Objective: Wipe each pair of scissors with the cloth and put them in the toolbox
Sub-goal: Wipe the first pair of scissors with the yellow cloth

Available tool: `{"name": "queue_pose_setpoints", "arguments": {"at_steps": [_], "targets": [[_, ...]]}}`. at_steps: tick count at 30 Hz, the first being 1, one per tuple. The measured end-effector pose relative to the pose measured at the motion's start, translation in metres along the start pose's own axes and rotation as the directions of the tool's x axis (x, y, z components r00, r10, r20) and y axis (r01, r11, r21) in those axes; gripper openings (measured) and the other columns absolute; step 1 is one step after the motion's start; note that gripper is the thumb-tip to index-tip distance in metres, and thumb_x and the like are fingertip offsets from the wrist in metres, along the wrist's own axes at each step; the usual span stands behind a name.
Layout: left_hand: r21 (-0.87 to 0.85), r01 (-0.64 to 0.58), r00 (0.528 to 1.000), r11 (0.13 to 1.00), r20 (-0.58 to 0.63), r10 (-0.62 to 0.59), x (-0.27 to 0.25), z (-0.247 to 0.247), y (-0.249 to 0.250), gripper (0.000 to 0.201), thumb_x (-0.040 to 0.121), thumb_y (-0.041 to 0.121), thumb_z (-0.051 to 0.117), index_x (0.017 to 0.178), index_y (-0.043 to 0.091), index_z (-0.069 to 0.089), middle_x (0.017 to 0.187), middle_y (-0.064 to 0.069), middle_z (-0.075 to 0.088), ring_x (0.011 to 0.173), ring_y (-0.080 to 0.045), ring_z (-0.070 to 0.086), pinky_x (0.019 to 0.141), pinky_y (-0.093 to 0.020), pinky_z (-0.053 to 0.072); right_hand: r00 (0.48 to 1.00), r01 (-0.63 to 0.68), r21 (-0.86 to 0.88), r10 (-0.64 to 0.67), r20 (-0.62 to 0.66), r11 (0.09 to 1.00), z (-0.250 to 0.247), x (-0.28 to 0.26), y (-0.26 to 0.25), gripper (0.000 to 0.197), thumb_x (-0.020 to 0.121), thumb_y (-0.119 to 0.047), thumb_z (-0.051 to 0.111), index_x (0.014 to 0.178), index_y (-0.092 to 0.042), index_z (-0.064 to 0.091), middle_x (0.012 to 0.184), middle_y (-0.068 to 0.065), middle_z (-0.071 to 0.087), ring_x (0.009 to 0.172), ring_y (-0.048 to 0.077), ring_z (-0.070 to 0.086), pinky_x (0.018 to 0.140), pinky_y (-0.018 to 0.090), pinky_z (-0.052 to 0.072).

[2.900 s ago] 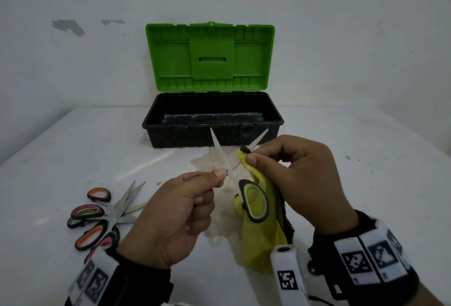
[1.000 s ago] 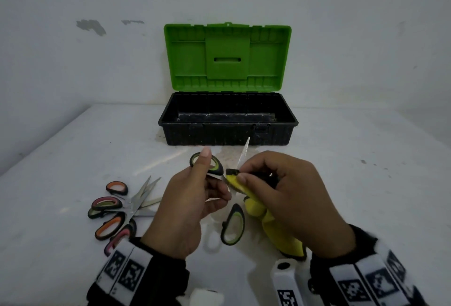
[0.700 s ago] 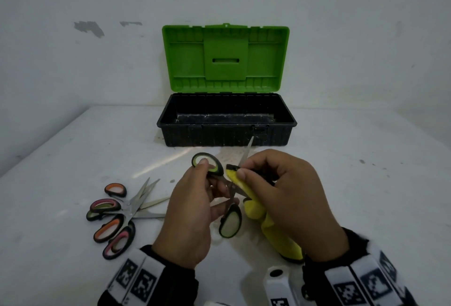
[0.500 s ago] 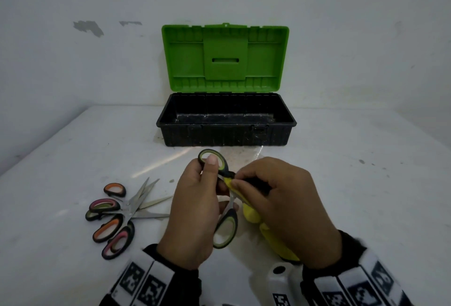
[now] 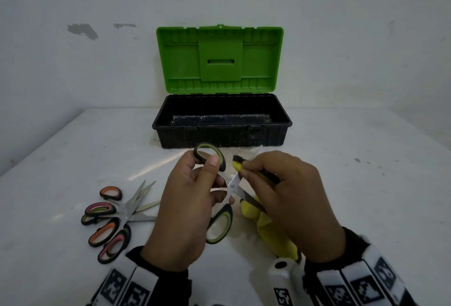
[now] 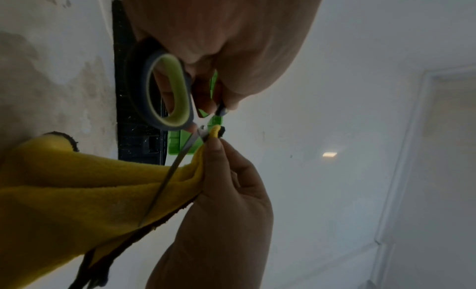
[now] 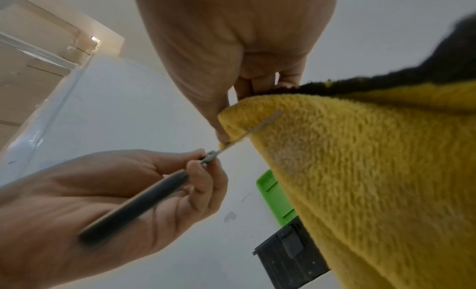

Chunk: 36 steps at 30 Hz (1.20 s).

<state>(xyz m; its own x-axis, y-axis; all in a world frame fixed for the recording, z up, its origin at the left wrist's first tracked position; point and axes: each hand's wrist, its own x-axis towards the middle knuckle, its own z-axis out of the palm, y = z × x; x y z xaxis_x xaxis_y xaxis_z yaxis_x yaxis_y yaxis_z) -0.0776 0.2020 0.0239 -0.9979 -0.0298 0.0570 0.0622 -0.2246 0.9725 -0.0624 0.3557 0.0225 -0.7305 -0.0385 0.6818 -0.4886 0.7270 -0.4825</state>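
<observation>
My left hand grips a pair of green-and-black handled scissors by the handles, blades spread apart. My right hand pinches a yellow cloth around one blade near the pivot. In the left wrist view the other blade lies bare across the yellow cloth. The right wrist view shows the cloth folded over a blade. The toolbox stands open behind my hands, black tray, green lid upright.
Several scissors with orange, pink and green handles lie in a heap on the white table to the left of my hands. A white wall stands right behind the toolbox.
The scissors have turned in my left hand, handles now up and towards me. My right hand has slid the cloth along the blade down to the pivot.
</observation>
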Motion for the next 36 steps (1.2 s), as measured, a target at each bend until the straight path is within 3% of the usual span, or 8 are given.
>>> {"name": "queue_pose_setpoints", "arguments": {"at_steps": [4, 11, 16, 19, 23, 29, 32, 36], "targets": [[-0.030, 0.008, 1.000, 1.000, 0.024, -0.007, -0.001, -0.001, 0.005, 0.016, 0.098, 0.026, 0.054, 0.096, 0.014, 0.065, 0.064, -0.006, 0.053, 0.052, -0.015, 0.061, 0.060, -0.032, 0.055, 0.990, 0.115, -0.044, -0.111, 0.082, 0.992, -0.001, -0.004, -0.008, 0.005, 0.085, -0.023, 0.073, 0.089, -0.021, 0.075, 0.084, -0.010, 0.072, 0.081, 0.000, 0.055, 0.076, 0.014, 0.042], [-0.028, 0.039, 0.999, 0.999, -0.003, -0.039, -0.002, 0.001, 0.006, 0.021, 0.099, 0.026, 0.054, 0.091, 0.011, 0.065, 0.063, -0.006, 0.051, 0.050, -0.015, 0.055, 0.056, -0.032, 0.053, 0.990, -0.049, 0.069, 0.058, -0.132, 0.996, -0.006, 0.004, 0.007, 0.007, 0.083, -0.018, 0.076, 0.090, -0.017, 0.077, 0.082, -0.009, 0.073, 0.078, 0.003, 0.064, 0.071, 0.018, 0.054], [-0.009, 0.039, 0.999, 0.999, 0.009, -0.039, 0.000, -0.003, 0.011, 0.020, 0.098, 0.027, 0.054, 0.092, 0.012, 0.067, 0.062, -0.005, 0.052, 0.050, -0.016, 0.056, 0.053, -0.030, 0.054, 0.997, 0.080, 0.012, -0.080, -0.001, 0.997, -0.007, -0.005, -0.007, 0.013, 0.086, -0.031, 0.068, 0.092, -0.023, 0.076, 0.084, -0.015, 0.072, 0.083, -0.021, 0.048, 0.075, 0.009, 0.041], [0.006, 0.018, 1.000, 1.000, 0.020, -0.018, 0.000, -0.003, 0.013, 0.021, 0.098, 0.026, 0.054, 0.091, 0.010, 0.066, 0.062, -0.006, 0.053, 0.050, -0.017, 0.055, 0.053, -0.029, 0.053, 0.996, 0.045, 0.038, -0.042, -0.078, 0.998, -0.009, 0.000, -0.001, 0.006, 0.083, -0.021, 0.077, 0.089, -0.021, 0.077, 0.083, -0.014, 0.073, 0.081, -0.011, 0.058, 0.073, 0.013, 0.046], [0.020, 0.031, 0.999, 0.999, 0.032, -0.032, -0.001, -0.004, 0.013, 0.022, 0.098, 0.025, 0.054, 0.093, 0.008, 0.066, 0.063, -0.009, 0.052, 0.049, -0.018, 0.055, 0.053, -0.031, 0.053, 0.976, -0.102, 0.183, 0.133, -0.169, 0.978, -0.012, 0.010, 0.008, 0.007, 0.081, -0.015, 0.078, 0.088, -0.017, 0.078, 0.080, -0.016, 0.071, 0.078, -0.004, 0.065, 0.070, 0.003, 0.044], [0.024, 0.082, 0.996, 0.996, 0.045, -0.083, -0.001, -0.007, 0.015, 0.022, 0.096, 0.027, 0.055, 0.092, 0.009, 0.067, 0.060, -0.004, 0.052, 0.048, -0.012, 0.054, 0.053, -0.032, 0.055, 0.997, -0.015, 0.149, 0.026, -0.073, 0.989, -0.007, -0.003, -0.004, 0.015, 0.083, -0.033, 0.073, 0.090, -0.020, 0.077, 0.082, -0.012, 0.073, 0.080, 0.001, 0.064, 0.074, 0.017, 0.049], [0.045, 0.076, 0.996, 0.996, 0.052, -0.079, -0.001, -0.008, 0.014, 0.022, 0.097, 0.027, 0.055, 0.092, 0.008, 0.066, 0.061, -0.005, 0.052, 0.047, -0.011, 0.053, 0.051, -0.028, 0.054, 0.983, -0.097, 0.192, 0.124, -0.135, 0.977, -0.007, 0.001, 0.003, 0.005, 0.082, -0.020, 0.078, 0.087, -0.019, 0.077, 0.079, -0.016, 0.071, 0.078, -0.002, 0.065, 0.071, 0.004, 0.044], [0.123, 0.005, 0.998, 0.992, 0.058, -0.012, -0.001, -0.008, 0.012, 0.022, 0.097, 0.027, 0.054, 0.090, 0.010, 0.065, 0.061, -0.007, 0.053, 0.051, -0.018, 0.053, 0.053, -0.031, 0.054, 0.967, -0.172, 0.198, 0.204, -0.154, 0.965, -0.007, 0.003, 0.005, 0.007, 0.083, -0.017, 0.076, 0.087, -0.021, 0.077, 0.079, -0.019, 0.070, 0.078, -0.003, 0.065, 0.068, 0.002, 0.044]]}}
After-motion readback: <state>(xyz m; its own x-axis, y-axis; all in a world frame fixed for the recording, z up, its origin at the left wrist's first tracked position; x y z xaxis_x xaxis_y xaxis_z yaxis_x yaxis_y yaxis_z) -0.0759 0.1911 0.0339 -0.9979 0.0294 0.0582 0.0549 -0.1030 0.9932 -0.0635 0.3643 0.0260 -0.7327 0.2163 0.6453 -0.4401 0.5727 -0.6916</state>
